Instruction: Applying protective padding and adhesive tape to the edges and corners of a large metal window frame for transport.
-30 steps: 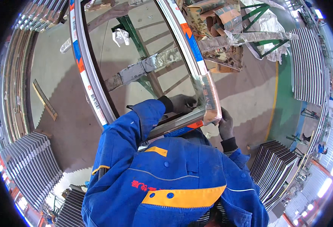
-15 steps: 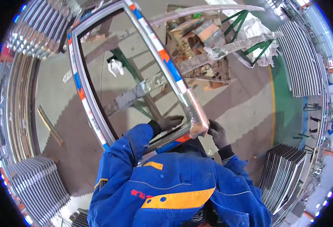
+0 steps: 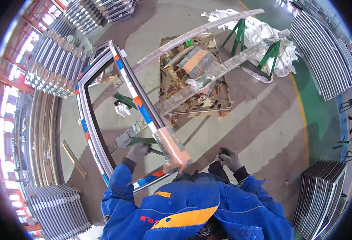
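A large window or door frame [image 3: 137,101], grey and black with blue, white and orange protective film, lies on wrapped support bars. Its near right corner [image 3: 175,154] is wrapped in brown cardboard and clear film. My left hand [image 3: 138,151], in a grey glove, is over the frame's opening beside the near end; its fingers are blurred. To the right of the wrapped corner and apart from it, my right hand [image 3: 229,158], also gloved, has its fingers curled together. What they hold, if anything, is hidden.
Wrapped support bars [image 3: 240,58] rest on green trestles [image 3: 270,60]. Beyond the frame stands a low tray [image 3: 166,105] with cardboard scraps. Stacked frames [image 3: 56,208] stand at both sides; a wooden strip [image 3: 74,158] lies on the floor at left.
My right hand has come away from the wrapped corner. My left hand has moved left, off the near edge. The view has shifted, showing more of the far floor.
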### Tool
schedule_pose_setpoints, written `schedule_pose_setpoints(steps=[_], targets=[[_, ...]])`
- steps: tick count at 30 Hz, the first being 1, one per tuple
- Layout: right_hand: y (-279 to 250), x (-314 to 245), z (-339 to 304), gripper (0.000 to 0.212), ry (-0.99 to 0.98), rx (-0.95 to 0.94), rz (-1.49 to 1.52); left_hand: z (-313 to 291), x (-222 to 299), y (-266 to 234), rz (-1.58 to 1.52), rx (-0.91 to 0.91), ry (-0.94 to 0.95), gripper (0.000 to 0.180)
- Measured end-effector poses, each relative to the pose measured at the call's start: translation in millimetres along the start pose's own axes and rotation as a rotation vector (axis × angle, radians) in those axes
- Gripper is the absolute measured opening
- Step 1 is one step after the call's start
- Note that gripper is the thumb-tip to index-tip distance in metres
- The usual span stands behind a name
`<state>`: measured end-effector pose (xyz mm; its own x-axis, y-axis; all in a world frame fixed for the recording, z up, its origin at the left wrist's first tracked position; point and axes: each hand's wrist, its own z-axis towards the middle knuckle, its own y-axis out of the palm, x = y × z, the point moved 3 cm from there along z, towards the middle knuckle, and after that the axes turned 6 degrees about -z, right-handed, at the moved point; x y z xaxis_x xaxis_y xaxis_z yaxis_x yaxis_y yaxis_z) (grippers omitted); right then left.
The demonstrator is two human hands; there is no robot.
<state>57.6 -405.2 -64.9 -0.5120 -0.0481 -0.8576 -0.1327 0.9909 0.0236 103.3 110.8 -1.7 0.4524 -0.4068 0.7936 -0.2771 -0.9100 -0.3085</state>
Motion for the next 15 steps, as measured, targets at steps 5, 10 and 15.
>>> schedule_pose_setpoints(steps=[5, 10, 15], targets=[[-107, -1, 3, 0.047, -0.03, 0.034, -0.06, -14, 126, 13, -0.112, 0.311, 0.248, 0.018], [-184, -22, 32, 0.044, -0.062, 0.1, -0.055, 15, 205, 70, -0.07, 0.346, 0.326, 0.019], [-215, -72, 78, 0.038, -0.185, 0.151, -0.078, 62, 257, 113, -0.111, 0.209, 0.355, 0.021]])
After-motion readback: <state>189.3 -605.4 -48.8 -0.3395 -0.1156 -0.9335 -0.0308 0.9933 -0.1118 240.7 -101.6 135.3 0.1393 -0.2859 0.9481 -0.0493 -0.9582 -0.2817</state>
